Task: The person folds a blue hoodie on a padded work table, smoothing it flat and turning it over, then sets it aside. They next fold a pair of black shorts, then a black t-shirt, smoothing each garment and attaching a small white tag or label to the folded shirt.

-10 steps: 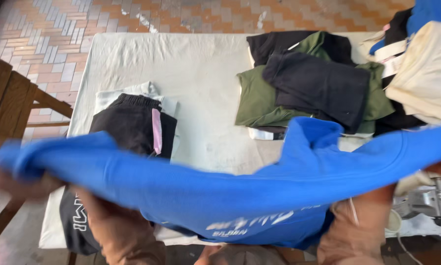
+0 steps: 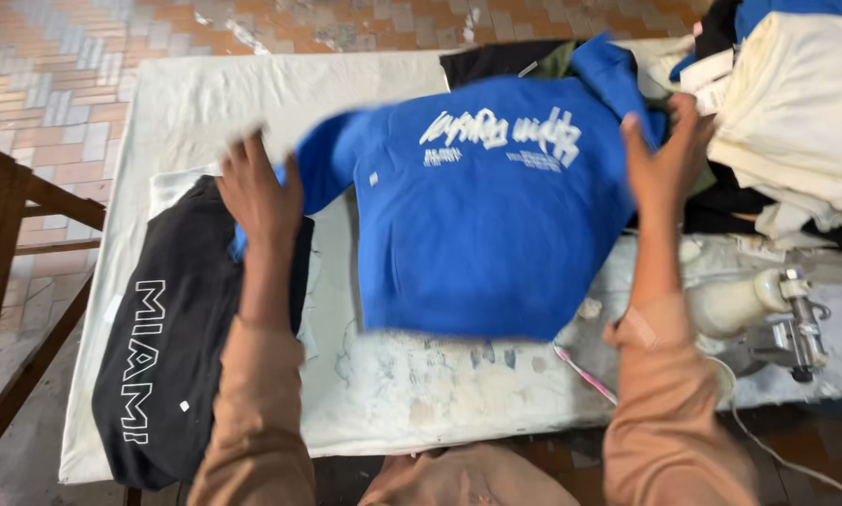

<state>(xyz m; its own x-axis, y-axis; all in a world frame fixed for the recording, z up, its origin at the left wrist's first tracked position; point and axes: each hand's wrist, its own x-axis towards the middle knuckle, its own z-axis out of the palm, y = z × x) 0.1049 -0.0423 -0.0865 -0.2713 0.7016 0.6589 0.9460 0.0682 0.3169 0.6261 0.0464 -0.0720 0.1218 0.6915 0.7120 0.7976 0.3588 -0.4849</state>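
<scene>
Left hand [image 2: 260,192], fingers spread wide, palm down on the left sleeve edge of the blue sweatshirt [image 2: 482,206]; can't tell if any cloth is pinched under it, motion blur at the fingertips. Forearm in a tan sleeve [image 2: 252,412] runs down to the bottom edge. Right hand [image 2: 666,150] is raised at the sweatshirt's right shoulder, fingers curled around the fabric edge, thumb side toward the garment, gripping it. Its tan sleeve [image 2: 664,403] has a rolled cuff.

The blue sweatshirt lies spread across the middle of the white-covered table [image 2: 205,103], back side up, white blurred print across the upper chest, hem toward the person. Its top overlaps a dark garment pile [image 2: 496,61] at the far edge.

Just left of the left hand and partly under the forearm: a black garment [image 2: 168,347] with white outline lettering down one side, lying flat on the table's near left corner, touching the blue sleeve.

Right of the right hand: a stack of cream cloth [image 2: 796,112] over dark pieces. Nearer, on the stained table cover, a white iron-like tool with metal fittings [image 2: 767,309] and a cord. A thin pink stick [image 2: 585,373] lies just below the sweatshirt hem. Wooden chair [image 2: 8,253] stands left of the table on the brick tile floor [image 2: 55,66].
</scene>
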